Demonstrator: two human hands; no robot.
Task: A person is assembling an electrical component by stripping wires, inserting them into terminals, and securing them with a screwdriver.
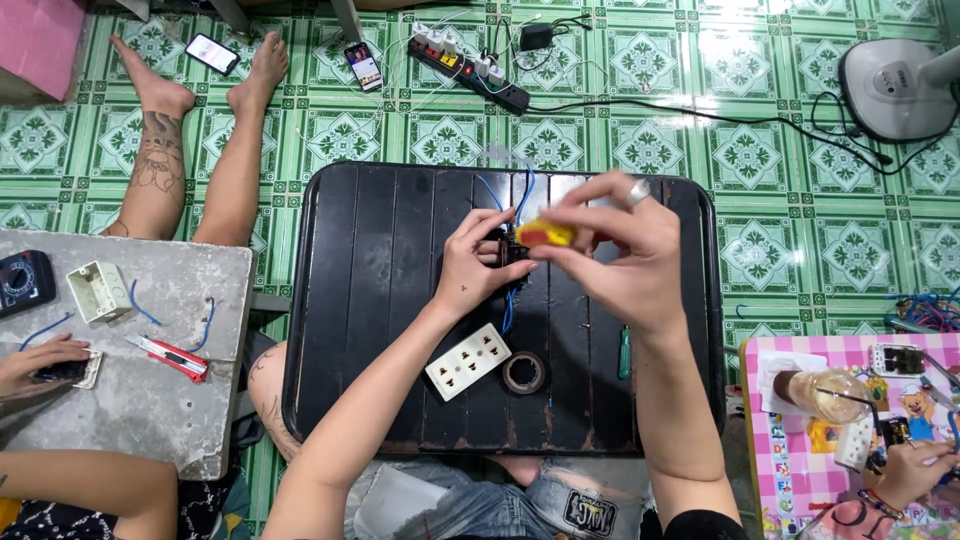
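Note:
On a black tray table (380, 300) my left hand (478, 262) pinches a small dark switch module (513, 250) with blue wires (522, 195) running up and down from it. My right hand (618, 255), a ring on one finger, grips the yellow handle of a tool (545, 234) pressed against the module. A white socket plate (467, 361), a roll of black tape (524, 372) and a green-handled screwdriver (624, 352) lie on the tray near my wrists.
Another person's hand (35, 362) works at a grey table (160, 400) on the left, with a white box (98, 291), red cutter (170, 355) and meter (22, 282). A third person's hand (915, 470) rests on a pink table (790, 470). Bare legs (190, 150), phones, a power strip (470, 65) and a fan base (895, 85) occupy the green tiled floor.

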